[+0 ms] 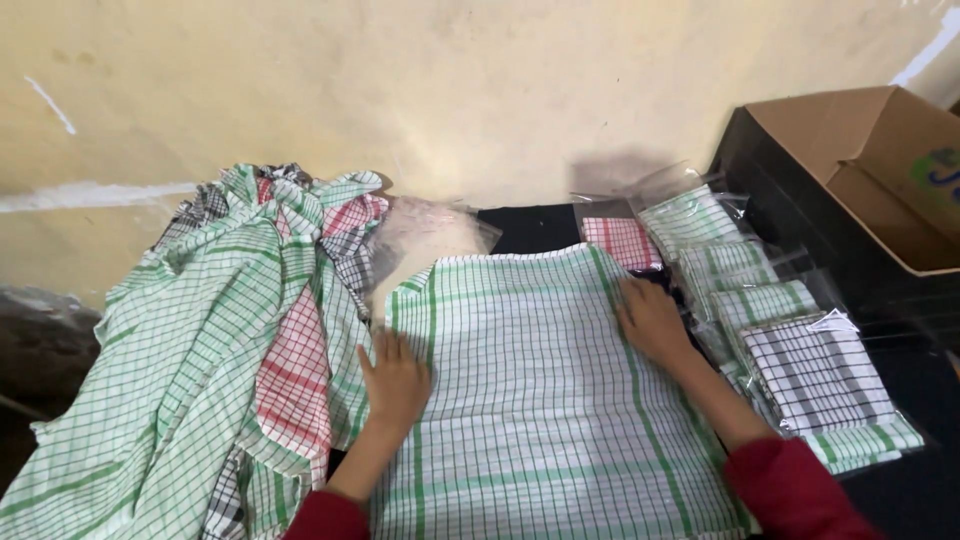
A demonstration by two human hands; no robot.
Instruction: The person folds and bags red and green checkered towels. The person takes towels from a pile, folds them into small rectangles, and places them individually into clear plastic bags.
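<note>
Green-checked white cloth (545, 400) spread flat on dark counter (530, 228), pinned by left hand (394, 378) and right hand (652, 320), each grip released, palms down at side edges to smooth it; loose cloth heap (220, 340) left, 4-odd bagged folded cloths (790, 340) right.

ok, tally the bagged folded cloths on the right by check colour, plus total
Green-checked folded cloths in clear plastic bags: 4 (the last, at the near end under the black one, only partly shows)
Red-checked folded cloth in a clear bag: 1
Black-checked folded cloth in a clear bag: 1
Total: 6
</note>
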